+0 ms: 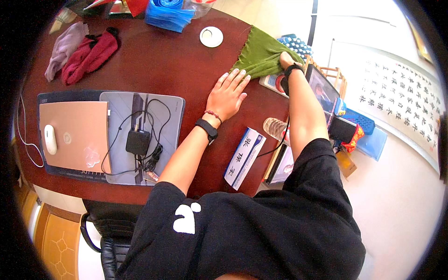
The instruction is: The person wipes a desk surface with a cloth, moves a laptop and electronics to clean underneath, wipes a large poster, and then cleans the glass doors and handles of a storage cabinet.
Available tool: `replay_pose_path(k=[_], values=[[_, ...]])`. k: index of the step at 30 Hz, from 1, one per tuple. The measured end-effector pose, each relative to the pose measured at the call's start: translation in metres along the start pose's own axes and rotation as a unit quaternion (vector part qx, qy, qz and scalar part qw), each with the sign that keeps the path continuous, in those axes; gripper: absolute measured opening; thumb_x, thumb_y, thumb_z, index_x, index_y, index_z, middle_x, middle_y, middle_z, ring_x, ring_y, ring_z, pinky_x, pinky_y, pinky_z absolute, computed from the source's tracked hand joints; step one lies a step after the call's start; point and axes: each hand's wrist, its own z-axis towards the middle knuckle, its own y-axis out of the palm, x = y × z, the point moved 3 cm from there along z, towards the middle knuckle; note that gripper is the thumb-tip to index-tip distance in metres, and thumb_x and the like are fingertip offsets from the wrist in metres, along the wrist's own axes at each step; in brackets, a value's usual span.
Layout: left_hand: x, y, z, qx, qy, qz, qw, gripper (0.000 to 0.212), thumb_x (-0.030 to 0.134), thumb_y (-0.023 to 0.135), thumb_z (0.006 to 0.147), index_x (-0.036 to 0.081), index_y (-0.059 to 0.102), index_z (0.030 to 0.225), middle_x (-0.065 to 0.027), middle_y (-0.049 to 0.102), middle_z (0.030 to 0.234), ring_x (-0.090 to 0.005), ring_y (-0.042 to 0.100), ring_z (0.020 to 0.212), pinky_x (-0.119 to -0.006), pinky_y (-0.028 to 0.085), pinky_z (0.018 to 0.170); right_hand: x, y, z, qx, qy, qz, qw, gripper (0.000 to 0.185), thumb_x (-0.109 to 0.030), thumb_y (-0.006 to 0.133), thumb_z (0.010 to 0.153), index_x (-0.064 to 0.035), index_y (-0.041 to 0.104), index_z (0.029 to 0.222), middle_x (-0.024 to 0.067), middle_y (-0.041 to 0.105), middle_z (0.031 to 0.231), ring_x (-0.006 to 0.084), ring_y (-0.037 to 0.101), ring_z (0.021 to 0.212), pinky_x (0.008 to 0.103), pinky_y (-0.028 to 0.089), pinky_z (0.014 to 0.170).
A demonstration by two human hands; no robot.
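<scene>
A green cloth with a frayed edge lies on the dark red wooden desk, its far right part running towards the items at the desk's side. My left hand lies palm down on the desk, fingers spread, its fingertips at the cloth's near edge. At the cloth's right part is my right hand; its fingers are largely hidden, so a grip cannot be told. Left of the cloth sits a round white disc. A red and white object lies partly under the cloth beside my right wrist.
A pink laptop with a white mouse, and a black power adapter, lie on grey mats. Crumpled maroon and lilac cloths lie far left. A nameplate and plastic bottle stand near my right arm.
</scene>
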Motion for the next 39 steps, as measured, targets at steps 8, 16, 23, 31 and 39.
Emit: replay_pose_path(k=[8, 16, 23, 31, 39], values=[[0.005, -0.002, 0.005, 0.006, 0.005, -0.01, 1.0, 0.05, 0.03, 0.052, 0.09, 0.014, 0.045, 0.137, -0.0041, 0.042, 0.142, -0.0199, 0.033, 0.135, -0.037, 0.022, 0.113, -0.125, -0.073, -0.129, 0.109, -0.091, 0.105, 0.984, 0.091, -0.062, 0.033, 0.087, 0.006, 0.015, 0.145, 0.0256, 0.013, 0.152, 0.0389, 0.009, 0.141, 0.0471, 0.012, 0.114], [0.006, -0.007, 0.004, -0.005, 0.024, -0.022, 0.999, 0.051, 0.031, 0.052, 0.09, 0.013, 0.043, 0.137, -0.0045, 0.041, 0.143, -0.0196, 0.031, 0.137, -0.038, 0.02, 0.115, -0.037, -0.07, -0.064, -0.012, -0.089, 0.076, 0.993, 0.071, -0.053, 0.026, 0.094, -0.0009, 0.034, 0.141, 0.0223, 0.026, 0.149, 0.035, 0.023, 0.139, 0.0419, 0.019, 0.114], [0.012, -0.004, 0.003, -0.011, 0.035, -0.015, 0.999, 0.054, 0.032, 0.052, 0.09, 0.013, 0.041, 0.139, -0.0039, 0.038, 0.145, -0.0179, 0.029, 0.137, -0.038, 0.018, 0.115, 0.023, -0.03, -0.013, -0.006, -0.023, 0.017, 1.0, 0.062, -0.046, 0.021, 0.095, -0.0072, 0.037, 0.141, 0.0159, 0.035, 0.146, 0.029, 0.032, 0.137, 0.0399, 0.023, 0.113], [0.005, -0.004, 0.002, 0.011, 0.023, -0.014, 1.0, 0.052, 0.033, 0.054, 0.089, 0.011, 0.046, 0.135, -0.0053, 0.043, 0.141, -0.0183, 0.032, 0.136, -0.039, 0.02, 0.114, -0.015, -0.041, -0.03, -0.074, -0.059, -0.051, 0.994, 0.067, -0.049, 0.024, 0.094, -0.005, 0.031, 0.144, 0.0233, 0.03, 0.147, 0.0343, 0.025, 0.138, 0.0447, 0.016, 0.113], [0.014, -0.001, 0.006, 0.052, 0.023, -0.043, 0.997, 0.043, 0.024, 0.055, 0.087, 0.009, 0.052, 0.128, -0.0069, 0.052, 0.13, -0.0203, 0.039, 0.13, -0.039, 0.025, 0.113, -0.12, -0.036, -0.095, 0.106, -0.011, -0.058, 0.993, 0.073, -0.056, 0.025, 0.092, -0.0062, 0.027, 0.146, 0.0318, 0.022, 0.147, 0.0421, 0.016, 0.14, 0.0561, 0.008, 0.112]])
